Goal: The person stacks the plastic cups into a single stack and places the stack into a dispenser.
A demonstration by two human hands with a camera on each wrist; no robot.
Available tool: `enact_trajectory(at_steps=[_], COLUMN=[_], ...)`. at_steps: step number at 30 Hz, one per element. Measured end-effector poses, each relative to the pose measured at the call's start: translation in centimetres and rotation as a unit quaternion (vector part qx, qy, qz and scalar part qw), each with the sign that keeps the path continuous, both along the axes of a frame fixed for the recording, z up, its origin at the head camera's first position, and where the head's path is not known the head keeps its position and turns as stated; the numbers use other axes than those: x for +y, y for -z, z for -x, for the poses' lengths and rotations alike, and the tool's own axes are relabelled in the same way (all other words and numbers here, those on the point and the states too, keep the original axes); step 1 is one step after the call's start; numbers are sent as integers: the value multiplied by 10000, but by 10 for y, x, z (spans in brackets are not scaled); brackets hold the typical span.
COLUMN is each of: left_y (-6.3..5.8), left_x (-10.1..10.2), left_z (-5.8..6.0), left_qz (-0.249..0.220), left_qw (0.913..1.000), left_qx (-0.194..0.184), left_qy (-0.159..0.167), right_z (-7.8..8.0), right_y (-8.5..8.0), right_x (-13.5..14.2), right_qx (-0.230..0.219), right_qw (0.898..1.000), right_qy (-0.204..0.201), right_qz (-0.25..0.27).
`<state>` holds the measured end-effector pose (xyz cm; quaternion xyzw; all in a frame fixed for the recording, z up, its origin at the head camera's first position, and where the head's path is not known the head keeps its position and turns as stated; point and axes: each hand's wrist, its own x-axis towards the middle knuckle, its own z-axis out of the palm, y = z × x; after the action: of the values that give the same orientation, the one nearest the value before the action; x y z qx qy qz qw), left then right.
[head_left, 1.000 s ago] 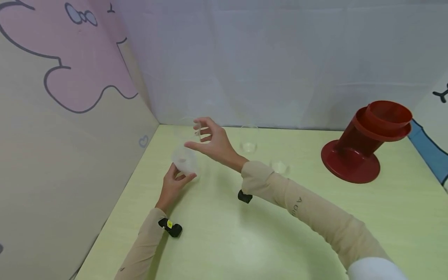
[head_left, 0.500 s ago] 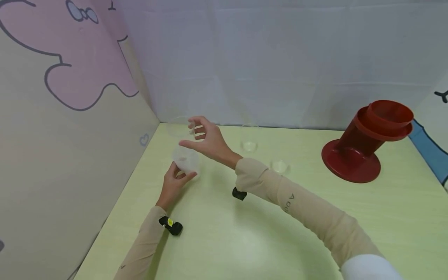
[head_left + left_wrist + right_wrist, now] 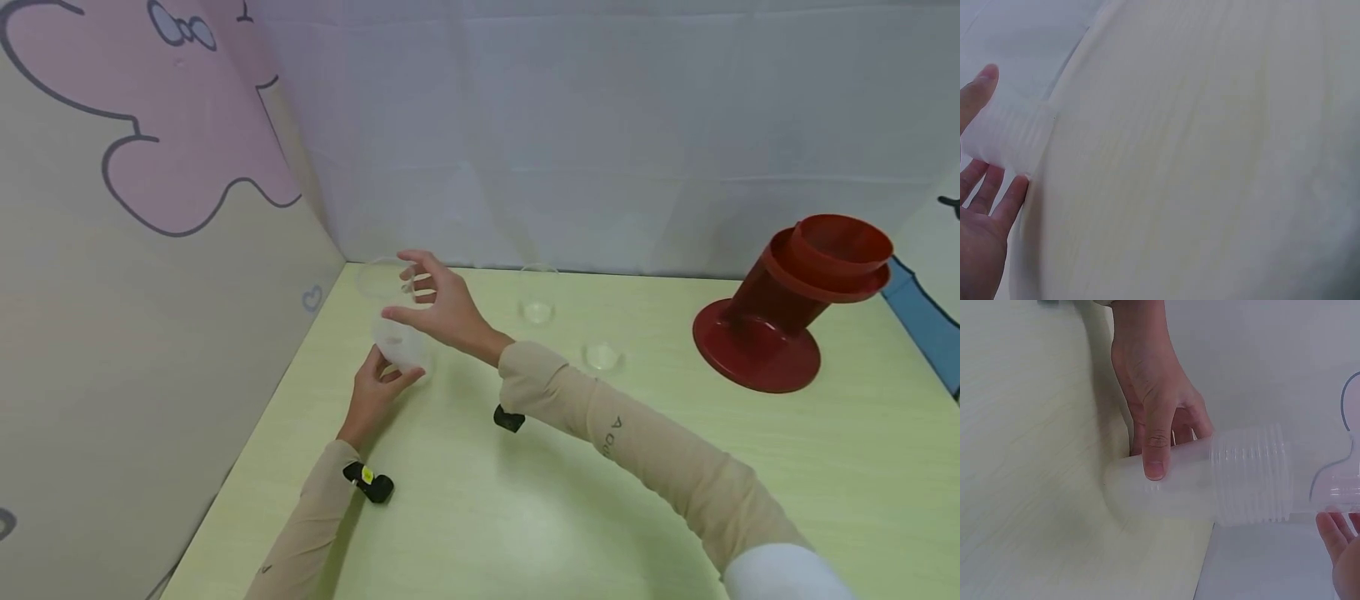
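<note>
A stack of clear plastic cups (image 3: 397, 342) stands mouth up at the far left of the table, its ribbed rims (image 3: 1250, 478) bunched together in the right wrist view. My left hand (image 3: 373, 387) grips the stack's lower part, thumb and fingers on either side. Above the rims, my right hand (image 3: 450, 304) holds a clear plastic cup (image 3: 386, 283), with thumb and fingers bent around its side. In the left wrist view, my left hand (image 3: 985, 250) has its fingertips against the translucent cup wall (image 3: 1013, 128). The lower end of the stack sits close over the tabletop.
Two single clear cups stand on the table to the right, a farther cup (image 3: 537, 300) and a nearer cup (image 3: 602, 356). At the far right, a dark red tilted holder (image 3: 772, 325) rests on a round base. Cloth walls (image 3: 600, 142) border the back and left.
My right hand has shifted a little to the left with the cup above the stack. My left hand keeps its grip on the stack, nearly still. The view has shifted slightly.
</note>
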<state>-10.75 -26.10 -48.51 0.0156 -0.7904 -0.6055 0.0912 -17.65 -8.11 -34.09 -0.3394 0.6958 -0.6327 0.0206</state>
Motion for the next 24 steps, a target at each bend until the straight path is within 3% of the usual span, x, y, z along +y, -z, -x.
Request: enact_trajectory(at_steps=[9,16,24], left_y=[-3,-28,-28], left_x=[-1,9,9], left_z=[1,-10,-12], left_qz=[-14,183,32], left_qw=[9999,9997,9997], left_qx=[-115,-119,-171], left_qy=[124,149,193], right_z=[-3,-4,-8], right_y=[8,12,16], right_x=[0,-1,-1], right_qx=[248,413,400], right_qw=[9992,9977,9961], right_qy=[19,5,-19], right_qz=[-307,-545,-788])
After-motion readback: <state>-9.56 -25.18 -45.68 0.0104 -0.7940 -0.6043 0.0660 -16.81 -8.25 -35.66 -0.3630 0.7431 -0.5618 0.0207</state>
